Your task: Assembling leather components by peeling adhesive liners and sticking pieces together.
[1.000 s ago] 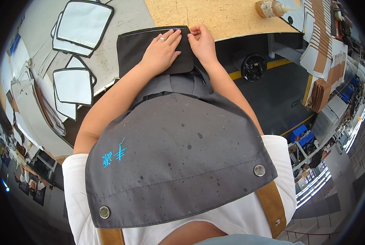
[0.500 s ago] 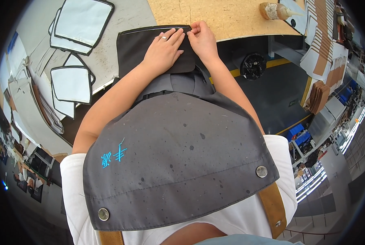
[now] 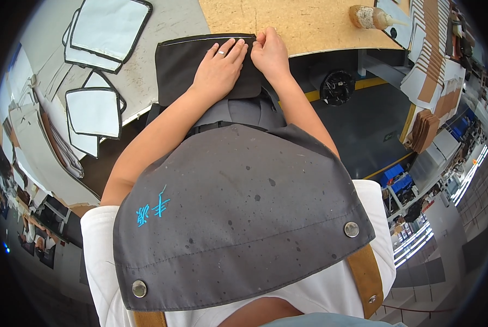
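A black panel point(image 3: 174, 71), of leather or fabric, lies at the front edge of the table and hangs over towards my lap. Along its far edge runs a raised black border with a thin pale line beside it. My left hand point(image 3: 219, 71) rests flat on the panel, fingers stretched out and a ring on one of them. At the panel's far right corner my right hand point(image 3: 270, 54) is closed, thumb and fingers pinching the edge. The fingertips partly hide that corner.
White panels with black borders point(image 3: 110, 30) lie stacked on the grey tabletop at left, with more point(image 3: 94, 111) nearer me. A bottle with a pale nozzle point(image 3: 366, 17) lies on the tan board point(image 3: 304, 27). Brown strips point(image 3: 426, 54) line the right; a black bin point(image 3: 338, 87) stands below.
My right hand's fingers have curled in more tightly at the panel's corner. My left hand stays flat in nearly the same place, and the panel has barely shifted.
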Demonstrator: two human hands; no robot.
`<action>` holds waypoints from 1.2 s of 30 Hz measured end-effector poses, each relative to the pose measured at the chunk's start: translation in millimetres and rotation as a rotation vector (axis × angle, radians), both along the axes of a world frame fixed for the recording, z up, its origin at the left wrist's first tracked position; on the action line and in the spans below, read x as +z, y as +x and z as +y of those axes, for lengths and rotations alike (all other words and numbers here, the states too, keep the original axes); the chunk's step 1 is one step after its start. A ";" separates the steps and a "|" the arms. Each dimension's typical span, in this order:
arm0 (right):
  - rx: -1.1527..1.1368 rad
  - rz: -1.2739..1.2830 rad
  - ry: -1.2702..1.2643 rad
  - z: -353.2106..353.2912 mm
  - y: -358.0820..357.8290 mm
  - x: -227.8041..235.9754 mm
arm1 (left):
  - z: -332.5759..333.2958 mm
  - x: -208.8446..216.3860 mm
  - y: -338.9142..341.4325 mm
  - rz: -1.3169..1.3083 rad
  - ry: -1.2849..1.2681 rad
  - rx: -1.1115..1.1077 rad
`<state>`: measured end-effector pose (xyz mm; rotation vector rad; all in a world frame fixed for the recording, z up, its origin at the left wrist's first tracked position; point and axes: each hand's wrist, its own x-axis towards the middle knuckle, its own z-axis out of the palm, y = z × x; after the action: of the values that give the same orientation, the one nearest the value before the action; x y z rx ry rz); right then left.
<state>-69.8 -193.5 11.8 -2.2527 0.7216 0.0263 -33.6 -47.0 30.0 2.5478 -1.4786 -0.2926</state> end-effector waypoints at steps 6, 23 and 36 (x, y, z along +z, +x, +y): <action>0.029 0.047 -0.067 -3.6 3.7 4.4 | 0.6 0.7 -0.7 0.017 -0.025 0.009; -0.023 0.032 0.080 -12.1 -6.5 2.9 | -14.3 -5.2 2.1 -0.047 0.052 0.018; -0.050 -0.007 0.191 -15.7 -12.2 1.7 | -10.6 -8.5 21.1 0.311 -0.254 0.273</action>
<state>-82.0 -209.2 13.6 -2.0513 0.7402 0.0609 -12.4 -57.6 21.5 2.3328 -0.9772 -0.4089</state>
